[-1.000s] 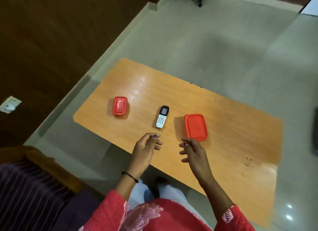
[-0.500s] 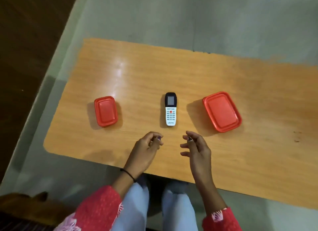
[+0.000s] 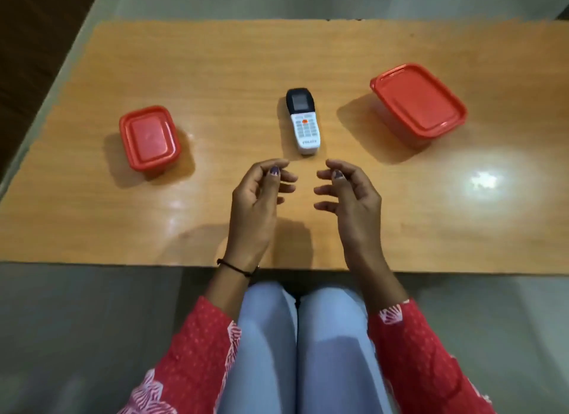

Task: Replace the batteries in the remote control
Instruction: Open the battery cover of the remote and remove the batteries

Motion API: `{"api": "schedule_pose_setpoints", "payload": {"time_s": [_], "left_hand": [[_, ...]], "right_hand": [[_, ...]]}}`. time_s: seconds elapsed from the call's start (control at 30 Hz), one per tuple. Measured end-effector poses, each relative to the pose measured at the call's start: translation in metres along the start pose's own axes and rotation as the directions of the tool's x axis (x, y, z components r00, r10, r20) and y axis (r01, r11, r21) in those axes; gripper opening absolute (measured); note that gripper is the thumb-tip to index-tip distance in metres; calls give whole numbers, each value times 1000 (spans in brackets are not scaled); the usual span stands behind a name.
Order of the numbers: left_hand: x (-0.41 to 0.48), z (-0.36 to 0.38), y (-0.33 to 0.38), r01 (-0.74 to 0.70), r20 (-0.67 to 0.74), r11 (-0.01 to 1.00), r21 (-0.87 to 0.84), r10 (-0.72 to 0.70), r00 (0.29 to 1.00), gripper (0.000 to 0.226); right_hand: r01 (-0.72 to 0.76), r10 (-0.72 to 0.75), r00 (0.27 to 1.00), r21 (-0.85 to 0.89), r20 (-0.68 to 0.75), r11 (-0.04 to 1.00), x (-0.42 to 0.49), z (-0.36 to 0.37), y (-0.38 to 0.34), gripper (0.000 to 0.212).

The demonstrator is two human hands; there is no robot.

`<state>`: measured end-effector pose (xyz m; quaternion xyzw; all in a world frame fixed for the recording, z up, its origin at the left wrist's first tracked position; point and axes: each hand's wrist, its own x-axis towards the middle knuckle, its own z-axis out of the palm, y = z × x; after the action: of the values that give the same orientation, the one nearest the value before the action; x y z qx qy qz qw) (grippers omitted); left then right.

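On the counter: a wooden-topped counter [image 3: 215, 62] carries three things in a loose row, with glare from a lamp shining on its right side.
Remote control: the remote control [image 3: 303, 121] lies flat and face up in the middle of the counter, dark screen end far, white keypad end near, an orange button just below the screen. Nothing touches it.
Small box: a small red lidded box [image 3: 149, 137] stands to the left of the remote, well apart from it, lid on.
Large box: a larger red lidded box [image 3: 418, 101] stands to the right and a little farther back, lid on, set at an angle.
Left hand: the left hand [image 3: 257, 198] hovers above the counter just near of the remote, fingers loosely curled, thumb resting toward the forefinger, holding nothing. A thin black band circles the wrist.
Right hand: the right hand [image 3: 349, 198] hovers beside it, mirrored, fingers curled inward and empty.
Hands together: the two hands face each other with a clear gap between them, neither reaching the remote.
Person: seated at the near edge, red patterned sleeves, pale blue trousers, knees tucked under the counter.
Floor: grey tiles all round.
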<state>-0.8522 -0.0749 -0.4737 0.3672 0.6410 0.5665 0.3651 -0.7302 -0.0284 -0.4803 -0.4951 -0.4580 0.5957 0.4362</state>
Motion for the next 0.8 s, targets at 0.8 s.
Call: {"api": "schedule_pose_setpoints", "payload": {"time_s": [0.8], "left_hand": [[-41, -34, 45, -38, -125, 989, -141, 20, 992, 20]], "right_hand": [[169, -195, 980, -328, -48, 929, -29, -2, -27, 26]]}}
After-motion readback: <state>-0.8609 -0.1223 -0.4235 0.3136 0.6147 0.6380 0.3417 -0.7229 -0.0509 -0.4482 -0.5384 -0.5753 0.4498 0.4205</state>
